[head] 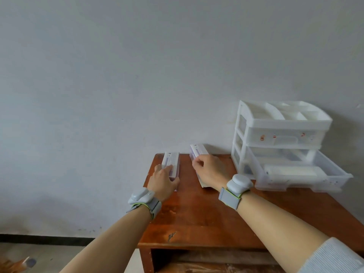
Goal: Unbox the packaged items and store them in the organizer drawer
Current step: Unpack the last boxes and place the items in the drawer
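Two long white-and-purple boxes lie on the brown wooden table (197, 217) near its far edge. My left hand (162, 179) lies on the near part of the left box (171, 161), fingers curled round its side. My right hand (209, 171) grips the right box (199, 150), covering its near half. The white plastic organizer (275, 138) stands at the table's far right corner. Its bottom drawer (307, 178) is pulled out toward me, and a white tube-like item (291, 170) lies inside it.
A plain pale wall rises right behind the table. The organizer's top tray has several dividers, and its upper drawer is closed. Bare tabletop stretches between my forearms and the near edge. Floor and a dark skirting strip show at lower left.
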A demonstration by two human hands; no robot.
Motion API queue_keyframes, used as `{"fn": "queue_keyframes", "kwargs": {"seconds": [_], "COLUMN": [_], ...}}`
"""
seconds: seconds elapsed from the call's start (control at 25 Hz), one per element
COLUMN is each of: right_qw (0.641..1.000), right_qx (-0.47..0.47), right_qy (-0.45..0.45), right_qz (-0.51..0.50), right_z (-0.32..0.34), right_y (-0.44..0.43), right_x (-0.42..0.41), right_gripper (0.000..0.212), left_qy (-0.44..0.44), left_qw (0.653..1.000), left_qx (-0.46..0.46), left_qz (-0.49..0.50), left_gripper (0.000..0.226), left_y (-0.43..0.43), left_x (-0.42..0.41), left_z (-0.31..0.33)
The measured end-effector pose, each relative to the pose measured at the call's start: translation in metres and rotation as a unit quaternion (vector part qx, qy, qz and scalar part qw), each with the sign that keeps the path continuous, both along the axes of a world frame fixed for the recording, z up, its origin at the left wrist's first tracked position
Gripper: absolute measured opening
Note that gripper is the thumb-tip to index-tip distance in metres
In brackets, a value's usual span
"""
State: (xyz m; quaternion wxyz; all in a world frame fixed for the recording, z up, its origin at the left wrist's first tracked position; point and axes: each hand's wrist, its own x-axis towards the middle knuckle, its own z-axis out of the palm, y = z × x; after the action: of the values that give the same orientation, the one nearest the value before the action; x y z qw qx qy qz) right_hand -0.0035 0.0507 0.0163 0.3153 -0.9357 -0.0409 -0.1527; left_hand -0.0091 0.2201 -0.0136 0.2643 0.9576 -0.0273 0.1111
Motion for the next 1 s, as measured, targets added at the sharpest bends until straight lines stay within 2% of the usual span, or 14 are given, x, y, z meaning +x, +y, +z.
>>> {"fn": "queue_keyframes", "kwargs": {"seconds": [0.32,0.48,0.6,0.68,0.84,0.92,1.0], "right_qw": [0.994,0.979,0.974,0.977,0.990,0.993,0.996], "right_qx": [0.081,0.161,0.130,0.094,0.078,0.076,0.059], "right_qy": [0.075,0.104,0.141,0.142,0.083,0.068,0.060], "right_qz": [0.024,0.062,0.125,0.129,0.083,0.051,0.018], "right_z": [-0.047,-0.057,-0.059,-0.059,-0.059,-0.060,-0.062], "right_y": [-0.013,-0.029,-0.042,-0.045,-0.044,-0.043,-0.042], "right_x": [-0.039,-0.051,-0.059,-0.062,-0.063,-0.059,-0.055], "right_gripper": [0.021,0.021,0.037,0.046,0.039,0.036,0.035], "left_qy": [-0.015,-0.031,-0.045,-0.049,-0.088,-0.076,-0.027], "left_qw": [1.000,0.998,0.996,0.995,0.990,0.989,0.987], "left_qx": [-0.001,-0.044,-0.069,-0.088,-0.100,-0.110,-0.152], "left_qz": [-0.005,-0.017,-0.028,-0.023,0.033,0.056,0.053], "left_gripper": [0.061,0.046,0.034,0.031,0.018,0.025,0.039], "left_y": [-0.005,-0.015,-0.024,-0.030,-0.023,-0.007,0.012], "left_x": [-0.063,-0.074,-0.074,-0.071,-0.055,-0.037,-0.020], "left_z": [-0.012,-0.014,-0.016,-0.017,-0.016,-0.012,-0.009]}}
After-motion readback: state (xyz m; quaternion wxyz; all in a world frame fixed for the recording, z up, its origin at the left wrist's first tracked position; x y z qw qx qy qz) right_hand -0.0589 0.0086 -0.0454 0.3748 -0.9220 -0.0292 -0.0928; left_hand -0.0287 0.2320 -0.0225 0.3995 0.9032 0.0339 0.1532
